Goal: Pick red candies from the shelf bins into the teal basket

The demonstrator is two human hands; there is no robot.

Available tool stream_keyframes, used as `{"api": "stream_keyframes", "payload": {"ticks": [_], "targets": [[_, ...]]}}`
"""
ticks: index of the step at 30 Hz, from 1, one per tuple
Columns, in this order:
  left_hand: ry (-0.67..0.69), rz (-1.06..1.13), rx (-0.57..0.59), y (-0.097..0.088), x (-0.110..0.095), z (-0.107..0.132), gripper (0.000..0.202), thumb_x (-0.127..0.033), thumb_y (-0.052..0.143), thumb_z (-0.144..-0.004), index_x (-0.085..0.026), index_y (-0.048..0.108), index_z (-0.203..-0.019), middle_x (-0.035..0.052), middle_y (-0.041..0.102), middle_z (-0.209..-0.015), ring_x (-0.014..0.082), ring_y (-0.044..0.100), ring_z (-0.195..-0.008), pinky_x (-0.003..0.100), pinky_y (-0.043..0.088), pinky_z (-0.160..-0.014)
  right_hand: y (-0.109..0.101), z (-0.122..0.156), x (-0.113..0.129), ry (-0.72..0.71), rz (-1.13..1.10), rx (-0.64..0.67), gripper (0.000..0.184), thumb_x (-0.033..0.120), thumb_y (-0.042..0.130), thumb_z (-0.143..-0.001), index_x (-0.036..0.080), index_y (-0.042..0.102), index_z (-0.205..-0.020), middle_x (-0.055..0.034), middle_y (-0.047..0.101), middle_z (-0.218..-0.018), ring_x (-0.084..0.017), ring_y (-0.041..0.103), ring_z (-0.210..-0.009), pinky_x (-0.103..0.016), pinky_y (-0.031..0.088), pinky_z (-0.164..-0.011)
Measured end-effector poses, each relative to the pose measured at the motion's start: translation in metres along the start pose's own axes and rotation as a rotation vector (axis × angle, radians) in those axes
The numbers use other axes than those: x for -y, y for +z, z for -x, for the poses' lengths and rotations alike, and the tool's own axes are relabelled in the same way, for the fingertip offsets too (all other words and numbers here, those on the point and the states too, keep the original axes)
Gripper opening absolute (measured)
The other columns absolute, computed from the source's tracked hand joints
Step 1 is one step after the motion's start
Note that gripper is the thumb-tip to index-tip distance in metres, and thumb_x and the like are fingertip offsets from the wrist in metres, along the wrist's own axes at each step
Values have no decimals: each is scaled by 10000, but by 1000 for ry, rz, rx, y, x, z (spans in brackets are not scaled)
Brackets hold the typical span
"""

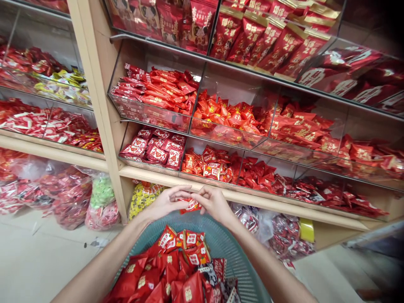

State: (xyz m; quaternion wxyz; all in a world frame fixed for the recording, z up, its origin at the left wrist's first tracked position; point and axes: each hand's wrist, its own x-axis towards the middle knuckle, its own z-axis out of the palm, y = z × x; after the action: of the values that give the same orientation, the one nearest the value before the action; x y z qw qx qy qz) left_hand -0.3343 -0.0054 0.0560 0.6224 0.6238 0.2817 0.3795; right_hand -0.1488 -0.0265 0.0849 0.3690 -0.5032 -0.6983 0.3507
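Note:
Over the far rim of a teal plastic basket (pixel 244 256), my left hand (pixel 167 204) and my right hand (pixel 214 204) meet at a small red wrapped candy (pixel 193 205). The right thumb and fingers pinch its right side. My left fingers curve over the other side with the thumb against it; part of the wrapper is hidden behind them. Inside the basket lie red packets with gold print (pixel 164 263), red packets with white labels (pixel 194 240), and a few black-and-red wrapped pieces (pixel 211 275) at the right.
Wooden shelving (pixel 94 75) with clear-fronted bins of red-wrapped sweets (pixel 230 115) rises ahead. A wooden ledge (pixel 252 198) runs just beyond my hands. Under it sit a bag of yellow sweets (pixel 143 198) and bags of purple-red ones (pixel 287 235). More bags (pixel 101 202) stand on the tiled floor (pixel 47 248) at left.

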Motion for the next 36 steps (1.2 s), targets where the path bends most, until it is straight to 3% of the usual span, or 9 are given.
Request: {"api": "stream_keyframes", "payload": {"ticks": [3, 5, 8, 11, 16, 23, 28, 34, 36], "targets": [[-15, -93, -35, 6, -1, -2, 273, -288, 709, -680, -141, 665, -905, 31, 686, -828, 129, 608, -747, 230, 472, -719, 9, 2, -6, 32, -60, -4, 358, 524, 567, -770, 180, 514, -683, 66, 493, -391, -96, 492, -323, -175, 314, -370], [-39, -83, -111, 8, 0, -3, 231, -302, 714, -674, -126, 681, -820, 34, 686, -779, 119, 600, -697, 210, 467, -674, 10, 5, -7, 61, -155, -77, 367, 540, 541, -781, 181, 506, -713, 74, 497, -434, -83, 479, -307, -171, 293, -344], [-91, 101, -200, 11, -1, -4, 285, -333, 710, -683, -141, 656, -887, 42, 680, -824, 124, 602, -678, 206, 475, -590, 12, 14, -7, 164, -342, -183, 386, 568, 492, -797, 183, 492, -783, 45, 570, -601, -73, 503, -326, -168, 251, -306], [-82, 290, -220, 15, -2, -4, 330, -309, 709, -696, -178, 594, -976, 37, 655, -913, 132, 613, -717, 221, 497, -584, 23, 25, -6, 252, -502, -125, 390, 552, 554, -760, 182, 495, -864, 7, 621, -750, -82, 559, -405, -171, 320, -342], [-12, 334, -240, 25, 0, -5, 232, -270, 687, -724, -148, 606, -904, 34, 642, -892, 102, 587, -745, 195, 474, -653, 44, 31, -10, 220, -666, -109, 491, 446, 719, -645, 195, 479, -993, 26, 609, -740, -128, 627, -568, -194, 409, -450], [-23, 243, -234, 29, 2, -7, 260, -262, 707, -693, -138, 596, -893, 15, 641, -831, 103, 576, -750, 200, 455, -693, 36, 36, -18, 204, -562, -183, 330, 465, 653, -716, 168, 565, -829, 6, 599, -691, -78, 503, -515, -192, 371, -461], [-61, 105, -173, 29, 0, -6, 420, -339, 709, -673, -156, 553, -1017, 28, 633, -859, 125, 574, -734, 210, 457, -620, 24, 46, -22, 185, -528, -145, 336, 497, 597, -757, 172, 607, -841, -19, 601, -787, -125, 549, -696, -222, 449, -562], [79, -169, -451, 14, 5, -11, 356, -424, 588, -751, -134, 583, -957, 56, 644, -867, 152, 583, -781, 253, 465, -697, 12, 58, -40, 293, -441, 42, 362, 521, 605, -743, 163, 555, -728, 19, 574, -575, -101, 516, -515, -220, 400, -507], [87, -281, -473, 6, 13, -13, 330, -422, 567, -759, -128, 595, -907, 61, 647, -859, 163, 585, -788, 270, 461, -725, 10, 61, -48, 321, -346, 136, 379, 536, 615, -723, 166, 544, -688, 38, 548, -524, -89, 471, -457, -212, 360, -467]]}}
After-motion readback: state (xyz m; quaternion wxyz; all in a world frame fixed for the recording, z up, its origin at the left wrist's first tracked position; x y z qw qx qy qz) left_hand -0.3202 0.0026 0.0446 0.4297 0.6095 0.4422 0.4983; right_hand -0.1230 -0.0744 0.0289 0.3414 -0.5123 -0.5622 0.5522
